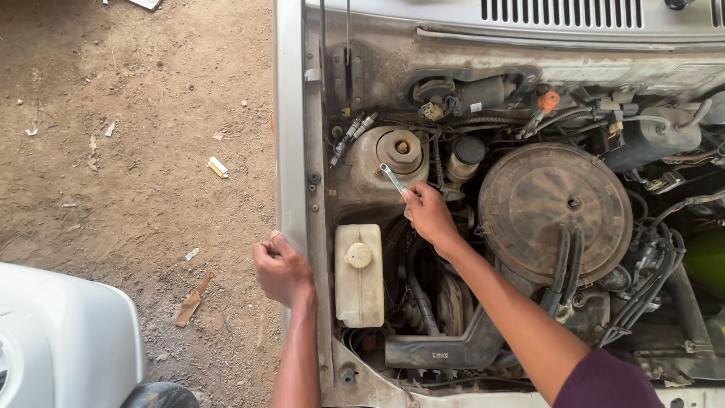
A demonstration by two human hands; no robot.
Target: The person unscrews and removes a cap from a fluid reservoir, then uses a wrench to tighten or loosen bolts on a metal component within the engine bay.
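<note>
Evidently, from the head camera, the work stood at an early stage: the round, rust-brown metal air cleaner lid [555, 211] sat in place over the engine, the cream plastic reservoir with its round cap [359, 273] was closed, and no part appeared to have been taken out of the dusty engine bay. The domed strut mount with its centre nut [399, 149] looked untouched, so I judged that any loosening there was yet to be done.

The right hand [429, 215] was closed around the lower end of a small silver open-ended spanner [392, 178], fingers curled tight on the shank, with the tool's head angled up toward the strut mount, just beside it; whether it touched the metal could not be told. The left hand [281, 268] was curled over the pale grey edge of the car's wing [291, 151], gripping it as a brace, above the brown dirt ground [136, 151].
</note>
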